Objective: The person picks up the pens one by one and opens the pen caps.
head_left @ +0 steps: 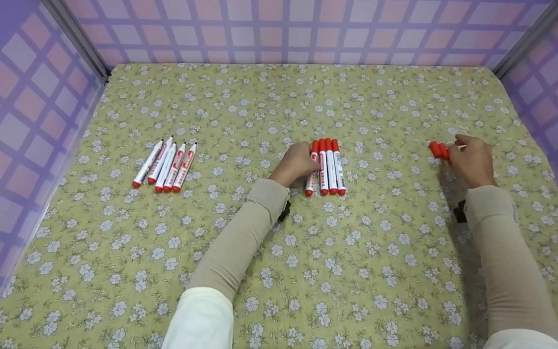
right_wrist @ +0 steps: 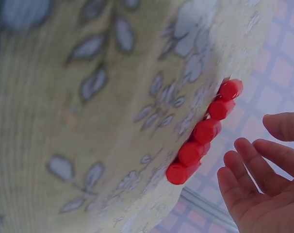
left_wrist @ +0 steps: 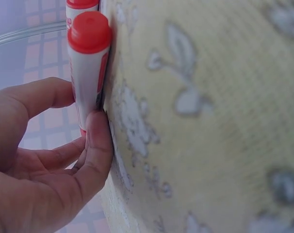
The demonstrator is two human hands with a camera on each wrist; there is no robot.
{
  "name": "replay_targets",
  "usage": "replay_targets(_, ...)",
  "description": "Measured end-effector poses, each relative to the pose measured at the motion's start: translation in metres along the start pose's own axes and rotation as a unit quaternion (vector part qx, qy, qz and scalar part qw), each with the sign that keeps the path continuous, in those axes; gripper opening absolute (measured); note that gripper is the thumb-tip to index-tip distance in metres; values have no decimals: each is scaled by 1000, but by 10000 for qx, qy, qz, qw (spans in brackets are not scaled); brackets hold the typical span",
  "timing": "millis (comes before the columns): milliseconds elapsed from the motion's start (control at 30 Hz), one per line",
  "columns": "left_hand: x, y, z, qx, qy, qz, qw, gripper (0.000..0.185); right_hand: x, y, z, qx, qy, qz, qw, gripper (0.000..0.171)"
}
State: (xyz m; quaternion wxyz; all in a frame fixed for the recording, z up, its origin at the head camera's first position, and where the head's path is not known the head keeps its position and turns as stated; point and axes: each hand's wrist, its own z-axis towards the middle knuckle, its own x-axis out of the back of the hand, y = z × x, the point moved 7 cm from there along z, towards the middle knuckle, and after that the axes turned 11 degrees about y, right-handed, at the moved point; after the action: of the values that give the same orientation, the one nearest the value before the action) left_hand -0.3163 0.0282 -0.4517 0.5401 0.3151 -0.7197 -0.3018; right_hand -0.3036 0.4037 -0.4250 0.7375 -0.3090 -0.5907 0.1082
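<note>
My left hand (head_left: 298, 164) pinches a white marker (head_left: 311, 182) with a red cap, leftmost in a row of several capped markers (head_left: 332, 167) at mid-table. In the left wrist view, the thumb and a finger lie along opposite sides of this marker (left_wrist: 89, 73), whose red end points toward the camera. On the right side, my right hand (head_left: 473, 159) hovers beside a short row of red marker caps (head_left: 438, 149) and partly hides them from the head camera. The right wrist view shows several caps (right_wrist: 207, 130) side by side on the cloth, with the fingers (right_wrist: 263, 167) spread and apart from them.
To the left lie several uncapped white markers (head_left: 165, 167), their dark tips pointing away from me and their red ends toward me. A yellow-green flowered cloth (head_left: 356, 271) covers the table. Checked panels (head_left: 288, 34) enclose its back and sides.
</note>
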Motion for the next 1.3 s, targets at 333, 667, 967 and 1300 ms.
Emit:
replay_targets(333,1,-6,3,255,-142,-411,9987,22,-1,-15,-2,176,47,225,9996,52)
replay_targets(667,7,-14,9,551,-531,-844,9935,41,-5,-35,-11,405,-111,525,9977,52)
replay_targets(967,16,-14,9,642,-817,-1623,9813,42,-11,-63,-19,746,-143,860,9934,53)
replay_targets(1300,23,-8,1,562,-1213,-2141,9676,42,-24,-95,-27,1165,-709,1102,9845,51)
